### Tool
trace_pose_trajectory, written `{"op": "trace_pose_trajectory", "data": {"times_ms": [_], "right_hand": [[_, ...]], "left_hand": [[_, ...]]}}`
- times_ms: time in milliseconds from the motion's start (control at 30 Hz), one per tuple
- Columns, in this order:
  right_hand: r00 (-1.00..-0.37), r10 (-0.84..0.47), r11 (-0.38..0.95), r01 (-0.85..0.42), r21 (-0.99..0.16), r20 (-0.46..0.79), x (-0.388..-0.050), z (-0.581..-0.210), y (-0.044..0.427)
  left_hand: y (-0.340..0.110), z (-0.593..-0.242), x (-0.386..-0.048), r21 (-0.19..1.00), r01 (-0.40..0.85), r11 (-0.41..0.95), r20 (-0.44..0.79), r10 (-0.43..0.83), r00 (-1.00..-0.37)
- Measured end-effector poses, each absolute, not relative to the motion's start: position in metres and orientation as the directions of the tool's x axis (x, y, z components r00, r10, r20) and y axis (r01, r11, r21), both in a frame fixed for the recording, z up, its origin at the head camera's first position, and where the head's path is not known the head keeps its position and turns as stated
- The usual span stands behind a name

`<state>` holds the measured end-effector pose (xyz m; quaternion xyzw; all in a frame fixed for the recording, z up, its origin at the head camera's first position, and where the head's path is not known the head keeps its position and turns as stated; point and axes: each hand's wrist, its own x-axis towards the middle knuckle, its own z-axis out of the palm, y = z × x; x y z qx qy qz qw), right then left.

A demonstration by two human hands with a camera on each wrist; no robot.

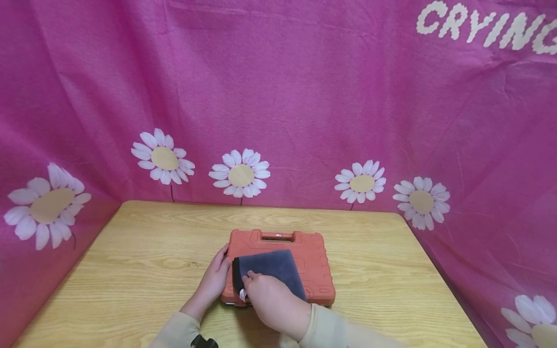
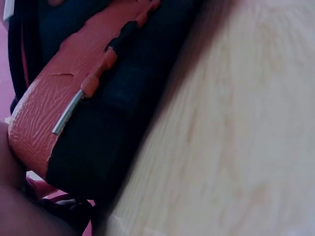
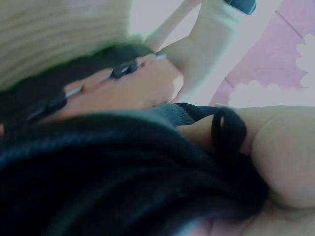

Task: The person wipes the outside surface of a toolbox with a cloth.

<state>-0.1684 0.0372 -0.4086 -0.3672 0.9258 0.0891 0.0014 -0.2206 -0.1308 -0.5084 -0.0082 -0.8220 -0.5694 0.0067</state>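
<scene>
The largest area is taken up by a pink cloth backdrop [image 1: 278,96], printed with white daisies and marked with "CRYING" at its upper right. Below it, a wooden worktop [image 1: 174,241] is seen, its far corners rounded. An orange case [image 1: 313,261] is laid flat between the worktop's left and right edges, set in from the far edge, with its handle [image 1: 278,236] turned toward that edge. The case's lid is partly covered by a grey cloth [image 1: 274,267], which is edged in black on its left and placed at a slant. At that black edge, the cloth is pinched by the right hand [image 1: 276,299], its fingers curled and drawn close together. The case's left side is touched by the left hand [image 1: 213,278], whose fingers are laid fairly straight along it; how firmly it is pressed cannot be told. A black wristband [image 1: 203,342] is worn over the left sleeve. Beside the right fingertips, a small white tag [image 1: 242,294] is shown.
</scene>
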Motion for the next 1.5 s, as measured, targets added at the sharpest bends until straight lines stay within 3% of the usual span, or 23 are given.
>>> {"op": "trace_pose_trajectory", "data": {"times_ms": [467,1133,1500], "right_hand": [[-0.751,-0.658,0.739,-0.659,0.142,-0.057,-0.202,-0.405,0.043],[-0.786,-0.618,0.785,-0.615,-0.078,-0.019,-0.252,-0.402,0.051],[-0.823,-0.567,0.819,-0.561,-0.119,-0.02,-0.268,-0.403,0.053]], "left_hand": [[-0.13,-0.508,-0.219,0.943,0.017,0.332,0.012,0.017,-1.0],[-0.129,-0.509,-0.218,0.949,0.035,0.314,0.031,0.018,-0.999],[-0.128,-0.508,-0.217,0.948,0.03,0.316,0.029,0.01,-1.0]]}}
